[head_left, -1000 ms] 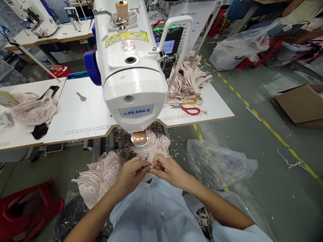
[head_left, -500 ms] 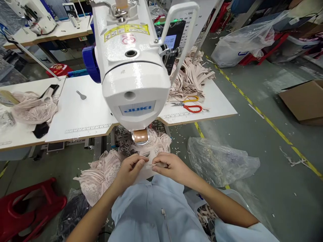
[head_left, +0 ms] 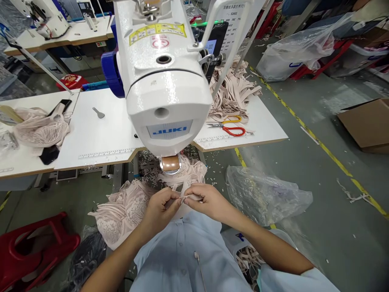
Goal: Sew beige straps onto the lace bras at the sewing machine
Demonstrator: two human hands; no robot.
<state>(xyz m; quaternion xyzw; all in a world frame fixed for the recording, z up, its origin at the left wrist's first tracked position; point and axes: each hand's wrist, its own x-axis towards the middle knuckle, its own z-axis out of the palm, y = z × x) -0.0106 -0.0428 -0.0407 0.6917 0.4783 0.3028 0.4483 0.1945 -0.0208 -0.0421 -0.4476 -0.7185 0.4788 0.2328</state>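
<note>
Down at the far left stands a red stool (head_left: 10,249), and beyond it a pale lace garment (head_left: 42,132) lies bunched on a white table (head_left: 18,170). Next along, a ruler scale (head_left: 106,154) runs near the front edge of the tabletop, its numerals too small for me to read, with a grey tool (head_left: 99,114) lying behind it.

A stack of lace cups (head_left: 121,211) sits beside my left hand (head_left: 161,206), which angles inward, knuckles up, thumb and forefinger pinching a thin pale strap (head_left: 182,198). Above stands the white sewing machine (head_left: 164,95), JUKI in blue on its front plate (head_left: 169,129); higher up, a yellow label (head_left: 158,34) carries print I cannot make out. Another lace piece (head_left: 192,172) lies under the machine head, just past the strap.

My right hand (head_left: 209,201) comes in opposite, nearly touching the left, thumb and bent forefinger gripping the same strap. Farther back, a black control panel (head_left: 223,34) adjoins a paper sheet (head_left: 231,24), where I read 52A51 and 70C; other lines are blurred or covered. Scissors (head_left: 234,131) with yellow and red handles lie before a heap of straps (head_left: 232,95). Rightmost, a cardboard box (head_left: 366,123) rests on the floor.
</note>
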